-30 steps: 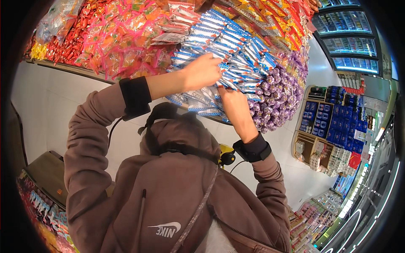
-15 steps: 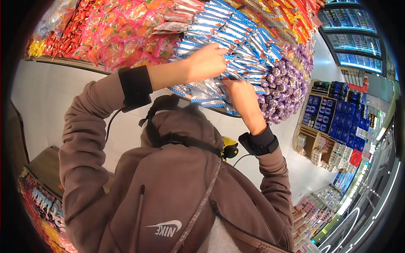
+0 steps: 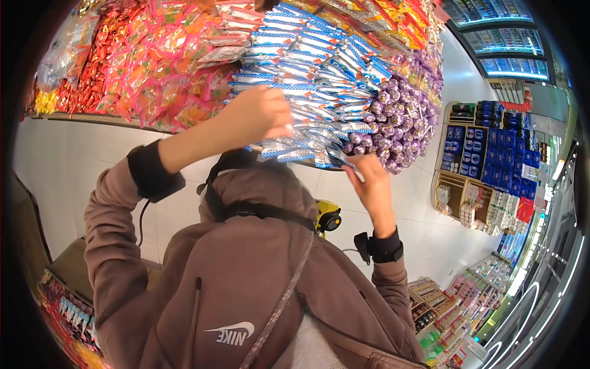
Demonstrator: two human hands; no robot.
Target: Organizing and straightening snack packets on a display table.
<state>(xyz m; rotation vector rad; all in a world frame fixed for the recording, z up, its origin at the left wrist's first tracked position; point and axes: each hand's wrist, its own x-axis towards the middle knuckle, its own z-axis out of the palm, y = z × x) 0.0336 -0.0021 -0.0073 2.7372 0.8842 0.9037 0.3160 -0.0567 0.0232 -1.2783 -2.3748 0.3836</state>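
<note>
My left hand (image 3: pixel 267 114) is curled and slightly blurred over the left part of a layered pile of blue-and-white wrapped packets (image 3: pixel 310 92); whatever its fingertips hold is unclear. At the pile's near right edge, my right hand (image 3: pixel 369 178) has thumb and fingers apart, their tips beside the end of a packet. Purple-wrapped lollipops (image 3: pixel 393 123) are packed just right of the packets. Pink-edged clear candy bags (image 3: pixel 153 74) lie heaped to the left.
Red-wrapped candies (image 3: pixel 95 80) and yellow-red bags (image 3: pixel 402 24) share the display. A wooden stand of blue packages (image 3: pixel 501 160) is at the right, beneath lit glass-front units (image 3: pixel 510 43). Pale tiled floor (image 3: pixel 67 166) surrounds the display; a dark olive box (image 3: pixel 70 270) sits lower left.
My left hand has moved left and down from the middle of the packets. My right hand has drawn out from among them to the near edge, its fingers now showing.
</note>
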